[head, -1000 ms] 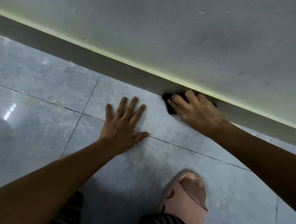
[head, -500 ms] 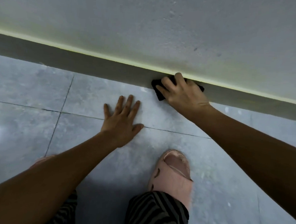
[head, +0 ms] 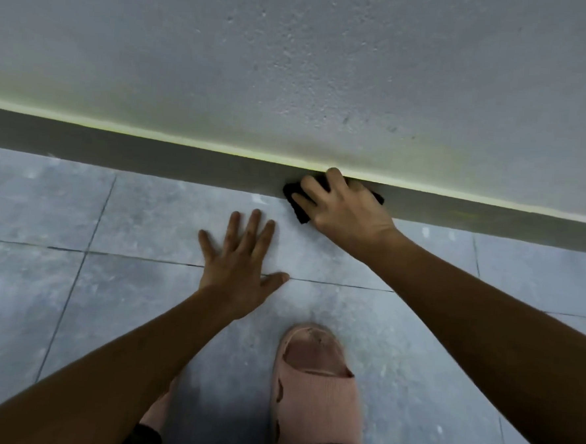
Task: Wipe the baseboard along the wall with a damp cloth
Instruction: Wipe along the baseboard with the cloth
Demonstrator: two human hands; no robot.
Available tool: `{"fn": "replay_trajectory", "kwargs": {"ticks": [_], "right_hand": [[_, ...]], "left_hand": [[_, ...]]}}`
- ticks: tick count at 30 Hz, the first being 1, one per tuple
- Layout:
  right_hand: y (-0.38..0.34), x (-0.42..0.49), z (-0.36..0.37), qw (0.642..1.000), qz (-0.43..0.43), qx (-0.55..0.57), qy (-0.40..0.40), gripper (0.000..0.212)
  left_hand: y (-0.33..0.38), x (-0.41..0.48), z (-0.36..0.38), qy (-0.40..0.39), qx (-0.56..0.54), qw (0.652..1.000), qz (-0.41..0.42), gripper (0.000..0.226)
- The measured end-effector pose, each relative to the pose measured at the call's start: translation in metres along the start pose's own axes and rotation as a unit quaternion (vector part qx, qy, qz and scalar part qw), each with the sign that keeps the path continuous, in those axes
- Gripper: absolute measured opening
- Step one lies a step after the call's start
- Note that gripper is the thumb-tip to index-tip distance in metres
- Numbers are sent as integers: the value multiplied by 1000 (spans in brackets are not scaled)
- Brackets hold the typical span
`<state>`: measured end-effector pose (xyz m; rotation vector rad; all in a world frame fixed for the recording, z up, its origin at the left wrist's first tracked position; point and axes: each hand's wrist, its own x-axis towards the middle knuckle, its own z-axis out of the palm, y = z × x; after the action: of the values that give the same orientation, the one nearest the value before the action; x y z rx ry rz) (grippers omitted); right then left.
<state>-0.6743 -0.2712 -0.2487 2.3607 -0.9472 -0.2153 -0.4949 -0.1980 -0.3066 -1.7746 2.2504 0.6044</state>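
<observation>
A dark grey baseboard (head: 151, 155) runs across the foot of a rough pale wall (head: 294, 67), with a yellowish line along its top edge. My right hand (head: 344, 207) presses a black cloth (head: 294, 201) flat against the baseboard; most of the cloth is hidden under my fingers. My left hand (head: 241, 266) lies palm down on the floor with its fingers spread, a short way in front of the baseboard and left of the cloth. It holds nothing.
Glossy grey floor tiles (head: 57, 293) with dark grout lines stretch left and right. A foot in a pink slipper (head: 312, 384) stands just behind my hands, and a second pink slipper (head: 160, 409) shows under my left forearm.
The view has swung so the baseboard now runs nearly level. My right hand with the cloth has slid along the baseboard. My left hand stays planted on the floor.
</observation>
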Motion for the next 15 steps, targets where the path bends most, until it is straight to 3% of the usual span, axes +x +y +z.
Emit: {"fn": "replay_trajectory", "kwargs": {"ticks": [1,4,8,10,15], "right_hand": [[-1,-6,5,1000,-2,2,-30,27],[2,-28,14,996,6,0,-93,33],[20,-56,15,994,28,-23,-104,36],[25,-61,9,995,39,-29,-83,35],[24,-35,1,998,29,13,52,52]], "left_hand": [[2,1,-1,-1,2,1000,-1,86],[2,2,-3,-6,21,1000,-3,88],[5,0,-5,-14,34,999,-10,90],[5,-1,-4,-11,38,999,-10,90],[5,0,-3,-11,36,999,-8,90]]}}
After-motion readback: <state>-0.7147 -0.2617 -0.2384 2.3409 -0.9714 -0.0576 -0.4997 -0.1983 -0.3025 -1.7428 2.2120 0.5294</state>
